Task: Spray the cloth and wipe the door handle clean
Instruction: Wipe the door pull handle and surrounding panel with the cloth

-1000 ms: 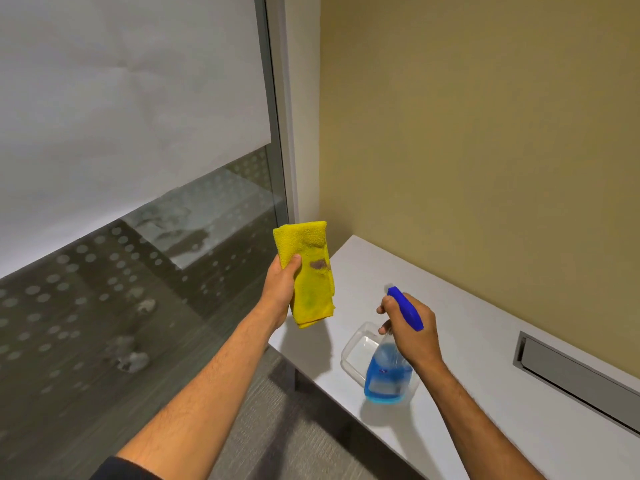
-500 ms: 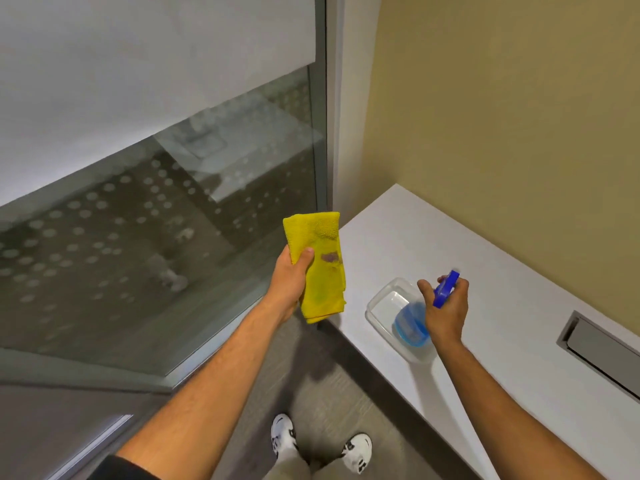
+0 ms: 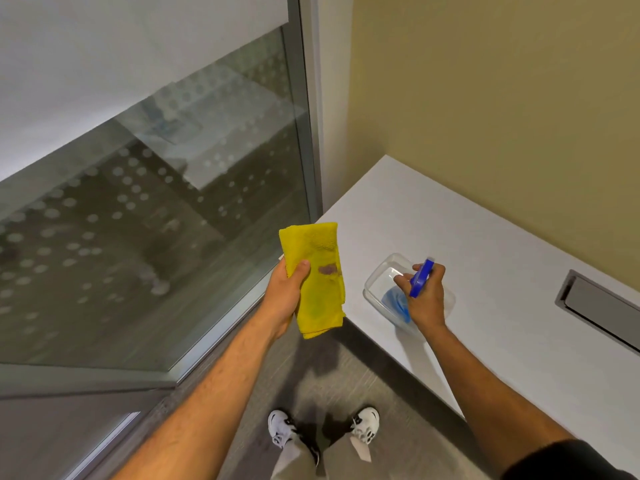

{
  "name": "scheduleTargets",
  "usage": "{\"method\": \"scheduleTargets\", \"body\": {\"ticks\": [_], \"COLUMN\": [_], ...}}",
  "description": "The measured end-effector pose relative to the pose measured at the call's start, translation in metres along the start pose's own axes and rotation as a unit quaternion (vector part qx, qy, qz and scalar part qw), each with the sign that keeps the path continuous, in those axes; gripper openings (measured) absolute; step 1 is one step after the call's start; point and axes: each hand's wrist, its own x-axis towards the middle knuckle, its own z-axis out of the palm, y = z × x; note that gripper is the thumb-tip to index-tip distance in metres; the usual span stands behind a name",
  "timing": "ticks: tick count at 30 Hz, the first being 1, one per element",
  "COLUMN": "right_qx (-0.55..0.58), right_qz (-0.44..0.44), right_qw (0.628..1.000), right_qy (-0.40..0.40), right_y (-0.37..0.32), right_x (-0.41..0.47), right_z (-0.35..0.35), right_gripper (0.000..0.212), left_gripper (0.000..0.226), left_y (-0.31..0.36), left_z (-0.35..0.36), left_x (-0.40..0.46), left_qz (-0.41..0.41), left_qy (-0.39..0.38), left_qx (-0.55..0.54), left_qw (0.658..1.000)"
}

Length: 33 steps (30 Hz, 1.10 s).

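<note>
My left hand [image 3: 285, 296] grips a folded yellow cloth [image 3: 317, 271] that hangs upright over the floor, just left of the table corner. A dark stain shows on its front. My right hand [image 3: 424, 296] holds a spray bottle [image 3: 420, 282] with a blue trigger head and blue liquid. The bottle stands low inside a clear plastic tub [image 3: 381, 275] on the white table [image 3: 485, 271]. No door handle is in view.
A glass wall [image 3: 156, 220] with a dotted film and grey metal frame [image 3: 304, 116] fills the left side. A yellow wall stands behind the table. A grey recessed hatch [image 3: 602, 306] sits in the tabletop at right. My white shoes [image 3: 322, 427] stand on grey carpet.
My right hand has lowered the spray bottle from above the tub down into it. The camera has tilted down, so my shoes show. The cloth stays in my left hand.
</note>
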Motion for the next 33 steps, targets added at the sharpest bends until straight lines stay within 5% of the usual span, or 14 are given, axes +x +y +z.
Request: {"method": "scheduleTargets", "body": {"ticks": [5,8,10,13,15,18,28,33], "right_qx": [-0.062,-0.162,-0.123,-0.021,0.047,0.133,0.192,0.202], "right_qz": [0.032,0.002,-0.065,-0.114,-0.039,0.03,0.058,0.108], "right_qw": [0.996,0.986,0.986,0.993,0.981,0.934,0.875,0.845], "right_qy": [-0.047,0.048,0.088,-0.027,-0.182,-0.33,-0.44,-0.483], "right_y": [0.005,-0.019,-0.056,-0.115,-0.152,-0.182,-0.204,-0.218], "right_x": [-0.007,-0.038,-0.075,-0.126,-0.157,-0.202,-0.388,-0.459], "right_z": [-0.012,-0.006,0.012,0.053,0.084,0.128,0.283,0.347], "right_gripper": [0.103,0.11,0.103,0.092,0.082,0.039,0.025,0.039], "left_gripper": [0.033,0.03,0.031,0.042,0.043,0.037,0.035,0.039], "left_y": [-0.002,0.006,0.013,0.027,0.04,0.055,0.046,0.033], "left_z": [-0.01,-0.022,-0.034,-0.055,-0.077,-0.123,-0.359,-0.455], "left_x": [-0.01,-0.02,-0.03,-0.05,-0.07,-0.101,-0.239,-0.275], "left_qz": [-0.034,-0.058,-0.065,-0.049,-0.027,0.007,0.079,0.072], "left_qy": [0.007,0.006,0.001,-0.025,-0.025,-0.01,0.046,0.054], "left_qx": [-0.026,-0.059,-0.066,-0.037,-0.002,0.041,0.046,0.021], "left_qw": [0.999,0.997,0.996,0.998,0.999,0.999,0.995,0.996]}}
